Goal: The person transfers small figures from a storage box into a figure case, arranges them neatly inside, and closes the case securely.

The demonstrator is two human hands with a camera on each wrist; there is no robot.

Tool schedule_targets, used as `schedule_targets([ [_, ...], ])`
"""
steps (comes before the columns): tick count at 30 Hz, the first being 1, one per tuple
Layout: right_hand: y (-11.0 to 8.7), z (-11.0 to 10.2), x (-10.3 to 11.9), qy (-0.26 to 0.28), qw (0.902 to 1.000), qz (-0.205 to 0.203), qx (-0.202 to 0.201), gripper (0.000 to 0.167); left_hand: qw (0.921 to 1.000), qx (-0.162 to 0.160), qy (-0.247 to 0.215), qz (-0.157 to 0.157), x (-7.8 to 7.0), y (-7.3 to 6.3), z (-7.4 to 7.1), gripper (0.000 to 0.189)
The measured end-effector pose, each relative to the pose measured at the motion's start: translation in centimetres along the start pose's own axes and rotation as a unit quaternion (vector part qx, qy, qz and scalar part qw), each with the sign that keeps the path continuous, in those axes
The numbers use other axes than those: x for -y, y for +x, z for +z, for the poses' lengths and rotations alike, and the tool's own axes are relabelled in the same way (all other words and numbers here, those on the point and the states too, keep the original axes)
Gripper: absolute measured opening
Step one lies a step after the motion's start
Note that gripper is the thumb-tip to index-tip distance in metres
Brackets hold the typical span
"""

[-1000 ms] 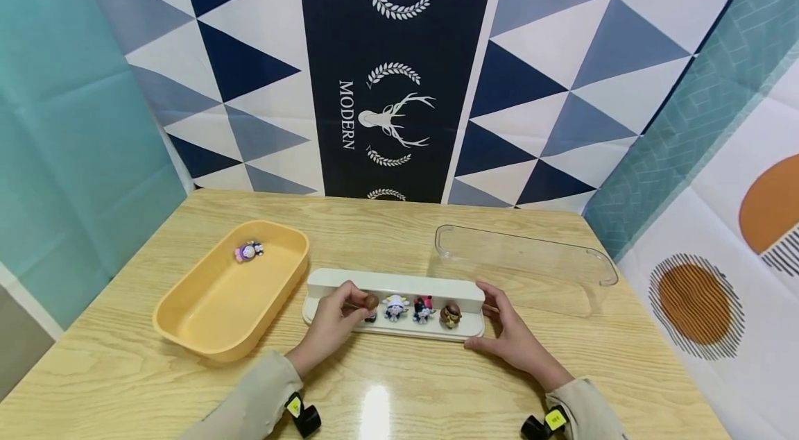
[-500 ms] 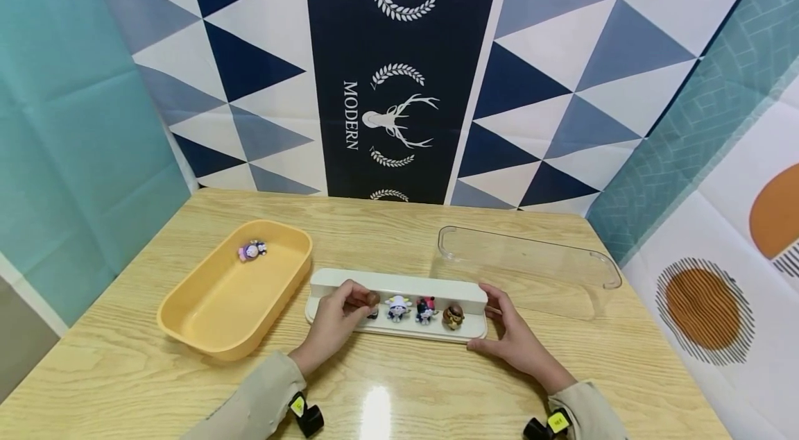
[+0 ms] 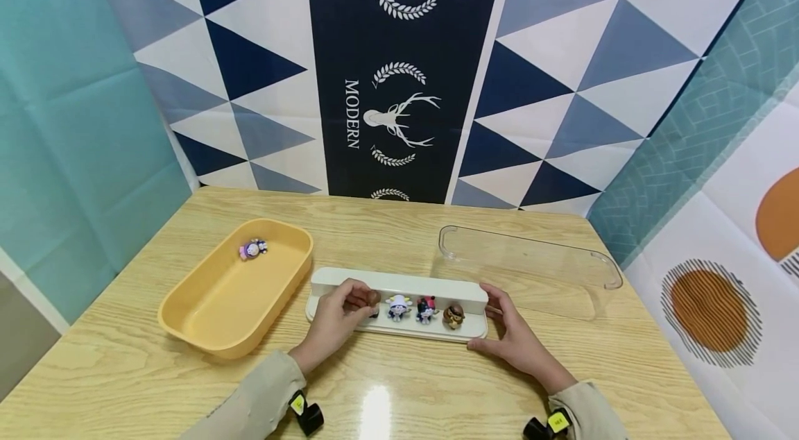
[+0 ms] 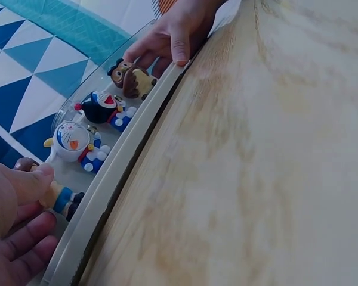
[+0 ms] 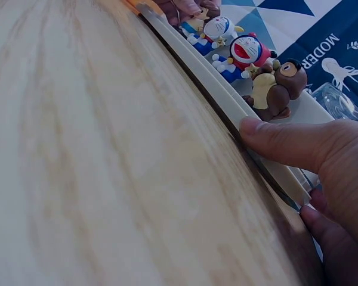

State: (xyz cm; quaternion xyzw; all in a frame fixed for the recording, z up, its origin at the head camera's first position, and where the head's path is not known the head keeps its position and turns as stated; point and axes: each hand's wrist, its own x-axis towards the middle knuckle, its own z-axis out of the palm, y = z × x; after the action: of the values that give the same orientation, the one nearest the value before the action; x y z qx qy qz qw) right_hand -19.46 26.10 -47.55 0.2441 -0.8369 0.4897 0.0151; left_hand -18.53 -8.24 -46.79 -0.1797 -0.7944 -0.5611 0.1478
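My left hand point(image 3: 335, 323) pinches a small brown-haired figurine point(image 4: 62, 198) between thumb and fingers at the left part of a white stepped display base point(image 3: 406, 283). The fingers hide much of it in the head view. To its right stand a white cat figurine with yellow horn-like tips point(image 3: 397, 308), a black-and-red cat figurine point(image 3: 426, 311) and a brown owl-like figurine point(image 3: 453, 316). My right hand point(image 3: 514, 339) grips the base's right end, thumb on the front edge and fingers behind. The right wrist view shows that thumb point(image 5: 280, 140) close to the owl-like figurine.
A yellow tray point(image 3: 234, 294) stands to the left, with a purple-and-white figurine point(image 3: 252, 249) lying in it. Behind the base on the right is a clear plastic cover point(image 3: 524, 252). Patterned cloth point(image 3: 387, 79) hangs behind the wooden table point(image 3: 437, 391).
The head view has shifted slightly. My left hand keeps its pinch on the brown-haired figurine with barely any movement, and my right hand stays on the base's end.
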Motion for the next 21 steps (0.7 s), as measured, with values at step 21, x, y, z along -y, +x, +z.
schedule_targets([
  [21, 0.0, -0.1, 0.0, 0.003, 0.9999, -0.011, 0.001, 0.099, 0.9993, 0.008, 0.034, -0.013, -1.0, 0.3, -1.1, 0.043],
])
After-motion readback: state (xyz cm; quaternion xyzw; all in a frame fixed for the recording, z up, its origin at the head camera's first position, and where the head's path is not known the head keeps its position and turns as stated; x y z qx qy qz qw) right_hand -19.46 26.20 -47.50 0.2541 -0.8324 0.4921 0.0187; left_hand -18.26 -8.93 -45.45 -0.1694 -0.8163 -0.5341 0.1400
